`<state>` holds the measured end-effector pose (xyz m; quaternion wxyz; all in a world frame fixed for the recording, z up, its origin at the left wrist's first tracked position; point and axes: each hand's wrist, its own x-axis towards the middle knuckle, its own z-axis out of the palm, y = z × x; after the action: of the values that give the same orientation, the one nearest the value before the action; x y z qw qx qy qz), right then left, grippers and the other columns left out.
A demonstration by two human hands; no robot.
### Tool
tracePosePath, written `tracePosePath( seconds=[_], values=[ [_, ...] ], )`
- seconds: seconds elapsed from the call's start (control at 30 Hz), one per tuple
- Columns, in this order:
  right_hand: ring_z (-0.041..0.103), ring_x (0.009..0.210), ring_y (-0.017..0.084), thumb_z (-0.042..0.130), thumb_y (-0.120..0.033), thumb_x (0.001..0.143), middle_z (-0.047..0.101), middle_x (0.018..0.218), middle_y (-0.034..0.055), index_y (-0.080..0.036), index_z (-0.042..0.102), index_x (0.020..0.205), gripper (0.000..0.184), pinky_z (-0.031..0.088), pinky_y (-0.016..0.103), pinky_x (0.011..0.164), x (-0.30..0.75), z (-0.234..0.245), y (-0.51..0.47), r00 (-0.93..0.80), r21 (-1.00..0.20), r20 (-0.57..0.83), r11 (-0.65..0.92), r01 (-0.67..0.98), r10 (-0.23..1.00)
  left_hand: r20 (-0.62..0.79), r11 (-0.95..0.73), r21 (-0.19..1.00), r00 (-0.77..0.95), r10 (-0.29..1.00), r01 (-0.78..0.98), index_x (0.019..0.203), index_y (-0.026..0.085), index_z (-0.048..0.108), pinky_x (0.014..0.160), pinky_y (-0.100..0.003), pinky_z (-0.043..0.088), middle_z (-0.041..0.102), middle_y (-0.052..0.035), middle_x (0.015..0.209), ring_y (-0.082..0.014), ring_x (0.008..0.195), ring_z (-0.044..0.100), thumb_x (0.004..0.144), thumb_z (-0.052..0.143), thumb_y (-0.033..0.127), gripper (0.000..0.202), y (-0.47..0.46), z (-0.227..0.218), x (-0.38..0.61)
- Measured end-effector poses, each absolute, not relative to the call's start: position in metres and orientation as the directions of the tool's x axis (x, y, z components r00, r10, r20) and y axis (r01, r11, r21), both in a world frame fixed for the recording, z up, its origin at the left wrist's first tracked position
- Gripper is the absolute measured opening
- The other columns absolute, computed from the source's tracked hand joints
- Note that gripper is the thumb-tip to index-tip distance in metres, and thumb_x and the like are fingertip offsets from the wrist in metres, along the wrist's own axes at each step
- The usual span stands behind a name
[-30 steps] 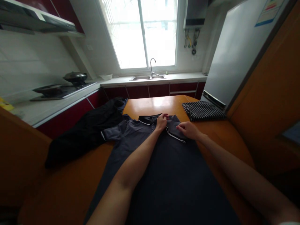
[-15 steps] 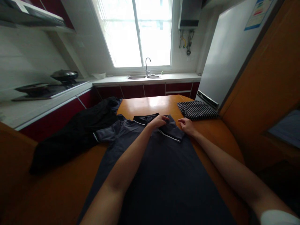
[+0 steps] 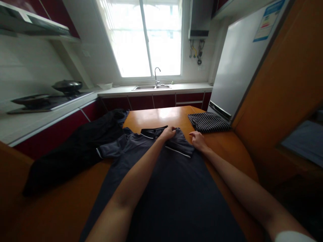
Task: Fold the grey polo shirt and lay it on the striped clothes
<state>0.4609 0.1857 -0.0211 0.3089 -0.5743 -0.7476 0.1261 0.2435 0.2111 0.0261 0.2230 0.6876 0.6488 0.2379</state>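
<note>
A dark grey polo shirt (image 3: 174,191) lies spread on the wooden table, its black collar edged in white at the far end. Its right-hand sleeve (image 3: 180,149) is folded inward over the body, while the left-hand sleeve (image 3: 111,149) sticks out sideways. At the shoulder beside the collar, my left hand (image 3: 169,133) has its fingers closed on the fabric. Just right of the folded sleeve, my right hand (image 3: 198,140) rests low at the shirt's edge, index finger stretched out and nothing visible in it.
Dark clothing (image 3: 68,151) is heaped on the table's left side. A folded black-and-white striped garment (image 3: 209,121) lies at the back right of the wooden table (image 3: 156,116). Beyond are a sink (image 3: 143,87), a stove with pans (image 3: 67,86) and a fridge (image 3: 234,67).
My left hand's fingers have closed in at the shoulder by the collar. My right hand stays beside the folded sleeve. The whole view has shifted slightly.
</note>
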Motion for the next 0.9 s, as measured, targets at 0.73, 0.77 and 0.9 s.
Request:
tracePosePath(
  seconds=[0.73,0.77,0.9],
  values=[
    [0.011,0.156,0.031,0.026,-0.029,0.103,0.017,0.168,0.0193,0.001,0.025,0.159,0.064,0.012,0.057,0.123,0.445,0.000,0.148,-0.228,-0.287,-0.059,0.202,0.936,0.972,0.277,-0.258,0.536,0.122,0.953,0.804,0.130,0.013,0.067,0.107,-0.035,0.048,0.068,-0.0140,0.132,-0.0247,0.120,0.066,0.093,0.050,0.007,0.042,0.240,0.007,0.264],
    [0.013,0.156,0.032,0.030,-0.025,0.100,0.020,0.167,0.0203,0.001,0.026,0.158,0.064,0.014,0.058,0.123,0.449,0.000,0.149,-0.208,-0.291,-0.052,0.184,0.939,0.977,0.282,-0.311,0.505,0.186,0.941,0.806,0.131,0.014,0.067,0.111,-0.035,0.045,0.064,-0.0128,0.139,-0.0244,0.125,0.063,0.092,0.049,0.006,0.043,0.234,0.009,0.264],
    [0.034,0.149,0.030,0.041,-0.013,0.088,0.042,0.158,0.0212,-0.002,0.043,0.152,0.064,0.027,0.049,0.121,0.463,-0.002,0.166,-0.145,-0.409,0.116,0.180,0.894,0.983,0.224,-0.506,0.421,0.454,0.862,0.753,0.131,0.021,0.067,0.119,-0.034,0.036,0.058,-0.0064,0.147,-0.0214,0.138,0.051,0.096,0.052,0.016,0.038,0.209,0.005,0.265]
  ],
)
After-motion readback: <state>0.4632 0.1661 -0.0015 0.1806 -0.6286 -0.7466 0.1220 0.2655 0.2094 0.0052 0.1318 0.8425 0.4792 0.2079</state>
